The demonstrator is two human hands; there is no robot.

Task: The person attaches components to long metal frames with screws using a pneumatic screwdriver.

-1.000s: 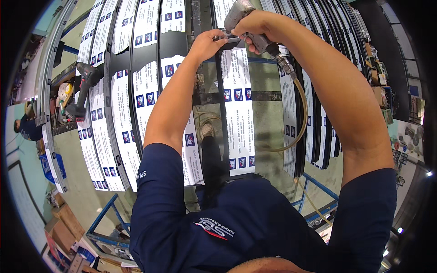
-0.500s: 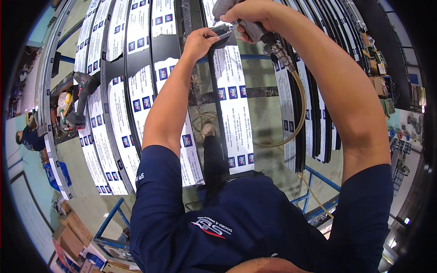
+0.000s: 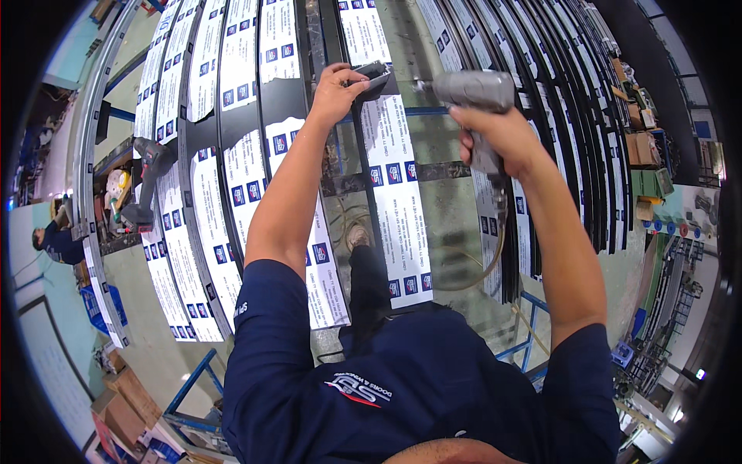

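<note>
My left hand [image 3: 337, 94] grips a short dark-grey profile piece [image 3: 376, 78] between thumb and fingers, against a long dark bar [image 3: 402, 185] faced with white printed film. In my right hand [image 3: 502, 139] is a grey air drill [image 3: 473, 90], its handle wrapped by my fingers. The drill's tip points left toward the profile piece, with a gap between them; motion smears the tip. From the bottom of the handle hangs a yellowish air hose [image 3: 495, 259], curving below the hand.
Several more film-covered bars [image 3: 239, 139] lie side by side on the left, and a dense row [image 3: 556, 147] on the right. A cordless drill [image 3: 149, 182] rests on the left bars. Blue stand legs [image 3: 197, 387] rise near me. Another person [image 3: 62, 241] is far left.
My right hand has drawn the air drill back to the right and nearer to me, away from the profile piece. My left hand has moved slightly nearer, still holding that piece.
</note>
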